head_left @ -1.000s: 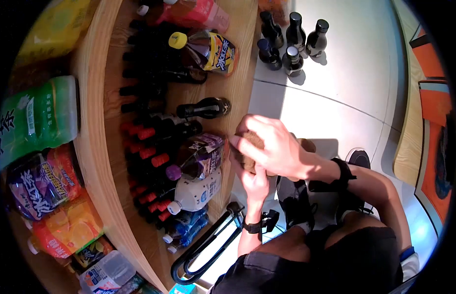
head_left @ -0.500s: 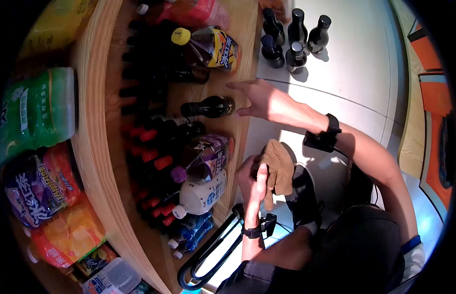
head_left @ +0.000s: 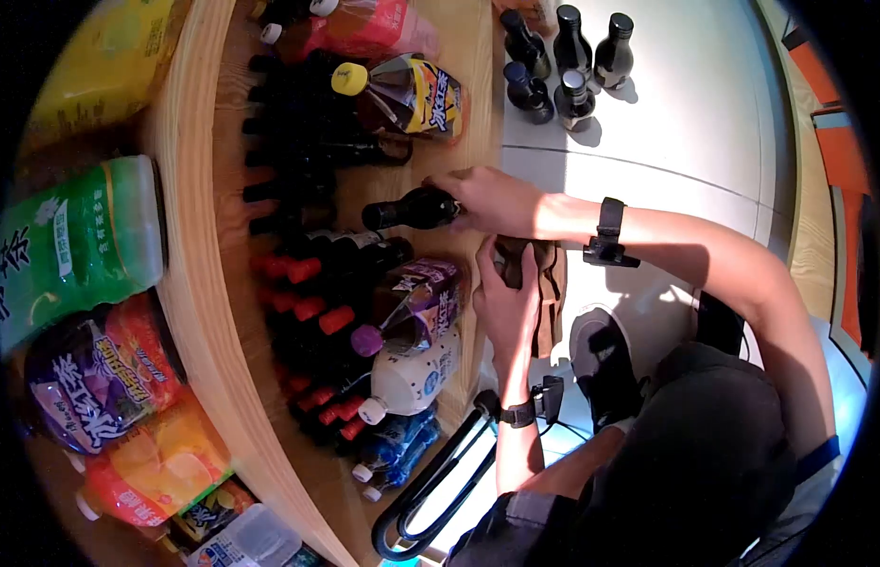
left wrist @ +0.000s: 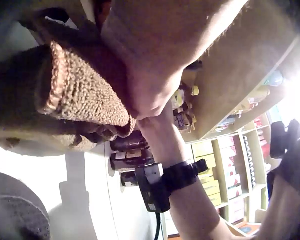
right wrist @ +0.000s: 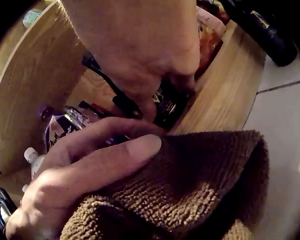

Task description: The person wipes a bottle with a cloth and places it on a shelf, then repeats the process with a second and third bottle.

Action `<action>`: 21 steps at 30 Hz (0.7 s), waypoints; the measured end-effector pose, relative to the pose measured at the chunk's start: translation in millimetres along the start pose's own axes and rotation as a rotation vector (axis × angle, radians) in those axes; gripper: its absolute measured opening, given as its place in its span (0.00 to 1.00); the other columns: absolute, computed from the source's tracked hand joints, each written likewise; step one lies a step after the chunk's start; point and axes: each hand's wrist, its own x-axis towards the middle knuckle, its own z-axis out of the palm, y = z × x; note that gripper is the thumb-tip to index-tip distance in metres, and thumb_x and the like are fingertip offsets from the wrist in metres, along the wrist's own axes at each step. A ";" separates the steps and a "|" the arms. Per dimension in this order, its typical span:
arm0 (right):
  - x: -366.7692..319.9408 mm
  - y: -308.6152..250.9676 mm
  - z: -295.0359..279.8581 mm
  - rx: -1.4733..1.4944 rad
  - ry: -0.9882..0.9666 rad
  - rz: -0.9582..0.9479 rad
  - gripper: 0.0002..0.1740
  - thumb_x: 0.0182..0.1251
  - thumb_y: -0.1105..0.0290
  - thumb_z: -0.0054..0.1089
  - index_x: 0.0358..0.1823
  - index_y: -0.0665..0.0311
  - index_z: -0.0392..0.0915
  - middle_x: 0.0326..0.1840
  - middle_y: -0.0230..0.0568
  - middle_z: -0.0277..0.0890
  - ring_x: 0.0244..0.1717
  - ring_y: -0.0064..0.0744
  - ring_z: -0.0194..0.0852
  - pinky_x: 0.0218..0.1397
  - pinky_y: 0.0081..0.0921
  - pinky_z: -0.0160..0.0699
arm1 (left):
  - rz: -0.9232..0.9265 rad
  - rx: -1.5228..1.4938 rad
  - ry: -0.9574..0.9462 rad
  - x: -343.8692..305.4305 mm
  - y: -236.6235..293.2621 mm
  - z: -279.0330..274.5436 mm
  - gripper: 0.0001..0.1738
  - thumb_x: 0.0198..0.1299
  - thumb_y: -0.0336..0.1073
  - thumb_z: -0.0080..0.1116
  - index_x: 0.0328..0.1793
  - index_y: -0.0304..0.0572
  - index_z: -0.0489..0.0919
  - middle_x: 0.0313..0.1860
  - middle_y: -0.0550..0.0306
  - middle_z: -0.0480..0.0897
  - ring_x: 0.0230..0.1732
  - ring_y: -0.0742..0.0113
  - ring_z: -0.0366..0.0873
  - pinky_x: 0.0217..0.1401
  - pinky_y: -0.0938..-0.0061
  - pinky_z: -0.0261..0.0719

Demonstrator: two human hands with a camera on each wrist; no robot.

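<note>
My right hand grips the base end of a small dark bottle at the edge of the wooden shelf, its cap pointing left in the head view. The right wrist view shows those fingers against the bottle's dark label. Just below, my left hand holds a bunched brown cloth, thumb and forefinger spread on it. In the left wrist view the ribbed cloth hangs beside the left hand, some fingers hidden.
Yellow-capped tea, a purple-capped bottle, a white bottle and red-capped dark bottles crowd the shelf. Several dark bottles stand on the tiled floor. A black curved tube lies near the shelf's lower end.
My right hand left the cloth, reached to the shelf and took hold of the small dark bottle. The left hand kept the cloth and moved up beside it.
</note>
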 end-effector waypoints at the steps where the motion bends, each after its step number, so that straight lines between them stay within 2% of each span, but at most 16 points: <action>1: 0.6 0.4 0.7 -0.004 -0.018 0.006 0.37 0.52 0.69 0.70 0.63 0.71 0.64 0.47 0.57 0.75 0.46 0.61 0.76 0.49 0.45 0.75 | -0.057 -0.037 -0.034 2.2 3.7 -1.3 0.30 0.60 0.46 0.62 0.64 0.39 0.70 0.48 0.36 0.80 0.51 0.46 0.81 0.52 0.60 0.77; 2: 0.8 0.7 1.6 0.001 -0.014 0.006 0.37 0.52 0.69 0.70 0.63 0.71 0.64 0.47 0.57 0.75 0.46 0.61 0.76 0.49 0.45 0.75 | -0.114 -0.076 -0.065 4.5 5.2 -1.9 0.34 0.59 0.46 0.63 0.67 0.37 0.67 0.59 0.32 0.76 0.59 0.45 0.77 0.60 0.60 0.74; 4: 2.5 1.3 2.5 0.011 -0.010 -0.001 0.36 0.53 0.69 0.70 0.62 0.71 0.64 0.46 0.58 0.75 0.45 0.61 0.76 0.48 0.46 0.75 | -0.140 -0.094 -0.094 7.9 4.9 -1.5 0.37 0.60 0.48 0.62 0.70 0.36 0.64 0.58 0.31 0.76 0.60 0.42 0.76 0.61 0.58 0.73; 6: 3.5 2.2 2.4 0.013 -0.033 0.018 0.35 0.53 0.69 0.69 0.62 0.71 0.64 0.45 0.58 0.75 0.45 0.62 0.76 0.48 0.45 0.75 | -0.130 0.045 -0.085 9.6 3.5 0.1 0.37 0.61 0.49 0.60 0.70 0.34 0.64 0.59 0.30 0.76 0.60 0.39 0.75 0.62 0.56 0.73; 7: 3.4 1.8 2.2 0.012 -0.059 0.036 0.34 0.54 0.69 0.68 0.61 0.71 0.64 0.44 0.58 0.75 0.45 0.62 0.76 0.48 0.45 0.76 | -0.096 0.044 -0.079 10.6 1.8 1.5 0.37 0.62 0.50 0.58 0.70 0.33 0.63 0.56 0.28 0.77 0.57 0.35 0.76 0.59 0.54 0.74; 11: 4.6 -1.3 4.6 0.010 -0.062 0.053 0.33 0.55 0.70 0.67 0.60 0.71 0.64 0.44 0.59 0.75 0.45 0.62 0.76 0.47 0.46 0.76 | -0.062 0.072 -0.070 18.1 -2.3 1.6 0.37 0.62 0.50 0.58 0.70 0.34 0.63 0.51 0.27 0.78 0.54 0.32 0.77 0.56 0.52 0.75; 13: 5.3 1.3 10.2 -0.009 -0.006 0.008 0.31 0.55 0.70 0.66 0.56 0.76 0.63 0.30 0.64 0.76 0.38 0.63 0.78 0.40 0.48 0.78 | -0.123 0.234 -0.046 19.1 -3.8 2.4 0.36 0.62 0.50 0.58 0.69 0.32 0.66 0.48 0.26 0.79 0.52 0.32 0.77 0.53 0.51 0.77; 16: 10.0 2.0 10.5 -0.017 -0.006 -0.074 0.30 0.56 0.70 0.65 0.55 0.78 0.62 0.29 0.64 0.75 0.37 0.63 0.78 0.38 0.47 0.78 | -0.051 0.218 0.006 19.7 -8.9 5.5 0.35 0.62 0.50 0.58 0.66 0.30 0.69 0.49 0.26 0.79 0.51 0.32 0.77 0.52 0.51 0.77; 20: 14.4 -3.2 9.3 -0.090 -0.023 -0.097 0.29 0.57 0.69 0.62 0.55 0.79 0.62 0.31 0.64 0.74 0.39 0.62 0.76 0.38 0.45 0.77 | -0.065 0.203 -0.006 20.0 -10.3 4.6 0.35 0.62 0.50 0.57 0.65 0.28 0.69 0.49 0.26 0.79 0.50 0.32 0.78 0.51 0.52 0.77; 21: 16.9 -2.4 10.8 -0.085 0.005 -0.133 0.29 0.57 0.69 0.64 0.55 0.80 0.62 0.29 0.63 0.74 0.36 0.61 0.77 0.36 0.44 0.77 | -0.042 0.220 0.006 20.7 -10.5 5.1 0.35 0.62 0.50 0.57 0.65 0.28 0.69 0.49 0.26 0.79 0.49 0.31 0.78 0.51 0.52 0.77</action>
